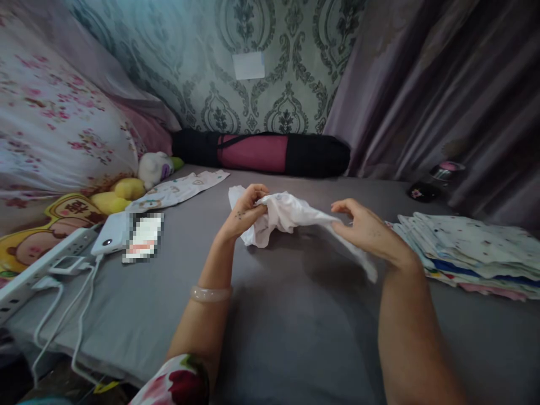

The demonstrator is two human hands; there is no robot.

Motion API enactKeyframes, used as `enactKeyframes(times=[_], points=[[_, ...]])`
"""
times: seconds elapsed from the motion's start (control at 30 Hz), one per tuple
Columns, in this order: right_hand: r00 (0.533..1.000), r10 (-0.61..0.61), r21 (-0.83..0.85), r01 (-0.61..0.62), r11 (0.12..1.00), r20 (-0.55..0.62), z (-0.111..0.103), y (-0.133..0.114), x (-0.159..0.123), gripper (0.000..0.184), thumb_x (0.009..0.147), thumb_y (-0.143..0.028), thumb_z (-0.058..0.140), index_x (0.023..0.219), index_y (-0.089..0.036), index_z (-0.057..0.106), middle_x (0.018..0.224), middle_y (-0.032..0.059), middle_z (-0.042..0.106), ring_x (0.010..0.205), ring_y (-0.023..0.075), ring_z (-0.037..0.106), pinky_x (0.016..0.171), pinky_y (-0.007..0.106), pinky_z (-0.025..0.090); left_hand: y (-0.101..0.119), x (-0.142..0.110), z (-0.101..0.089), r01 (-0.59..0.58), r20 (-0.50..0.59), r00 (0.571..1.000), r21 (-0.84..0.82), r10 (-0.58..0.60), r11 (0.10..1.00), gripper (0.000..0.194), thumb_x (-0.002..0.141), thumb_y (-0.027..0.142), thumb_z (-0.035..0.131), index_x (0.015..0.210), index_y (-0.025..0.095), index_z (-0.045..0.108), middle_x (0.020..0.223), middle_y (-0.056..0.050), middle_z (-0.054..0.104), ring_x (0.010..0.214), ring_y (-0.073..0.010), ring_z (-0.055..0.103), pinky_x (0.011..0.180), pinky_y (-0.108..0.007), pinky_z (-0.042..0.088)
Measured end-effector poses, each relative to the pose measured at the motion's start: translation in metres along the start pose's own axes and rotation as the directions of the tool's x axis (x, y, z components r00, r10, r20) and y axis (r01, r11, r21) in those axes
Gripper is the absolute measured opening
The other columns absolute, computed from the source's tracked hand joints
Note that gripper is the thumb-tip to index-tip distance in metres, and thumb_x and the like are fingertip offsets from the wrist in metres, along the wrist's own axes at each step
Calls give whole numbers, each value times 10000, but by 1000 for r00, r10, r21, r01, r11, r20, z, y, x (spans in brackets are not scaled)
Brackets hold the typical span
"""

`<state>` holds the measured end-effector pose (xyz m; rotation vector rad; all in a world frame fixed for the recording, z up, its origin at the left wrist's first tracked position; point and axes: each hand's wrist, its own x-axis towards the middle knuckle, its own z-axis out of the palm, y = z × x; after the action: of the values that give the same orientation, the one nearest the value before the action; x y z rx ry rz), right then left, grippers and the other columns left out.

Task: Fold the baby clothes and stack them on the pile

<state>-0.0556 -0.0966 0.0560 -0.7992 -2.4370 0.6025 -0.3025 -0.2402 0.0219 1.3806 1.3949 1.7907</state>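
A crumpled white cloth (291, 212) is stretched between my two hands, just above the grey sheet. My left hand (243, 216) is closed on its bunched left part, fingers curled into the fabric. At the other end, my right hand (365, 230) has the narrow, pulled-out part at its thumb and fingers. A loose tail of the cloth hangs below that hand, blurred. What kind of item the cloth is does not show.
Folded patterned cloths (481, 247) are stacked at right, near a dark jar (424, 191). A patterned cloth (181, 190) lies flat at back left. A power strip (78, 244), white device (110, 233) and cables are at left. A black-and-pink bag (257, 153) lies along the wall.
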Motion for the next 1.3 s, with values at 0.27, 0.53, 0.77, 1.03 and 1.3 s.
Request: enactKeyframes(times=[0.27,0.53,0.77,1.03,1.3], points=[[987,-100,337,52,940,128,36,-15,13,371,948,-401,458,1242,-235,611,1253,77,643,1100,228,608,918,392,493,0,-2,14,73,180,982,-27,-66,997,192,745,154,634,929,204,614,870,-12,598,762,-114,544,682,-234,438],[981,-134,491,47,870,143,50,-16,16,333,858,-492,606,969,-194,702,881,24,698,769,153,614,694,275,483,3,-3,18,124,250,962,-59,-106,990,204,717,136,642,912,192,663,851,-23,630,761,-127,568,677,-246,453],[993,-108,409,82,909,42,39,-15,15,323,841,-500,617,900,-192,692,806,10,659,679,133,549,620,260,430,1,-4,22,137,272,956,-79,-111,987,199,735,183,702,932,202,684,868,-23,629,777,-126,563,694,-244,452],[984,-160,339,125,933,75,33,-18,13,283,884,-425,576,1032,-219,702,989,38,686,798,155,606,722,294,478,-9,-3,27,137,258,958,-18,-127,990,215,806,355,679,944,196,721,914,-46,664,811,-150,594,714,-261,460],[976,-202,296,170,940,81,36,-26,11,285,853,-344,629,1112,-243,693,1065,45,667,1001,192,620,885,325,468,-10,-2,34,117,293,943,151,-158,981,263,869,392,588,839,159,705,788,-34,644,724,-137,564,653,-256,429]])
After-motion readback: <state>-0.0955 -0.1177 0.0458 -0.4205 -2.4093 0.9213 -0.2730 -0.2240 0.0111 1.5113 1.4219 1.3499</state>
